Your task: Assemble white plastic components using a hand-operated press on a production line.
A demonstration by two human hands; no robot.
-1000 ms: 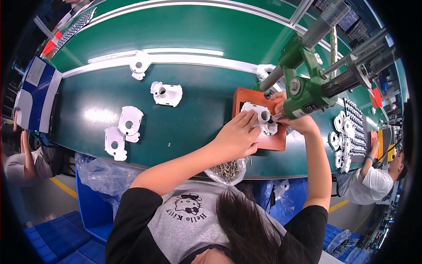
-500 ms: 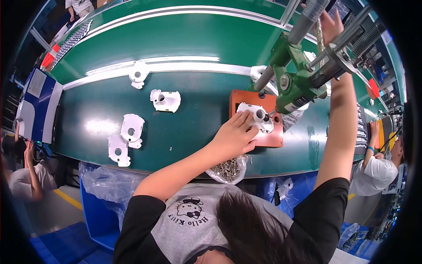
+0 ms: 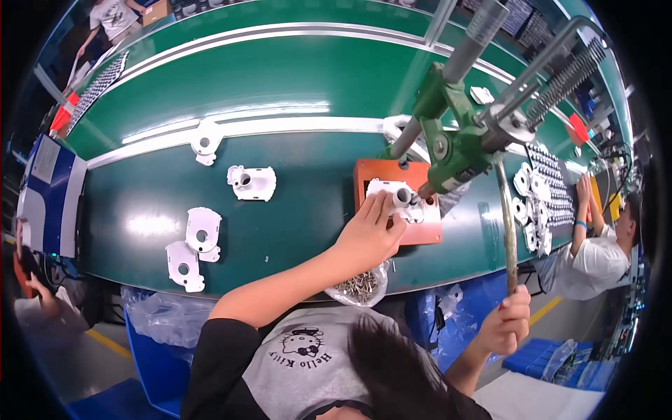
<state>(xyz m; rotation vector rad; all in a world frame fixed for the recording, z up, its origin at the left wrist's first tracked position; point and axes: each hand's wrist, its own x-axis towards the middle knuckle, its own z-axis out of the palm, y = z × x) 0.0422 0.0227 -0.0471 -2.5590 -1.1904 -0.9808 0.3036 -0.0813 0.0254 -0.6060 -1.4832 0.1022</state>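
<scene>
Housing: white plastic housing (image 3: pixel 393 199) sits on the orange fixture plate (image 3: pixel 420 231) near the bench's (image 3: pixel 294 105) front edge, under the green press (image 3: pixel 455 150).
Left grip: my left hand (image 3: pixel 367 234), fingers spread, pins it from the near side.
Right grip: my right hand (image 3: pixel 507 323) is wrapped tight on the press lever (image 3: pixel 507 224), which runs down off the front edge.
Signs: red tag (image 3: pixel 579 127) at the far right.

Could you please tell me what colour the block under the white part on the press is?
Orange: the block under the white part shows best in the head view.
</scene>
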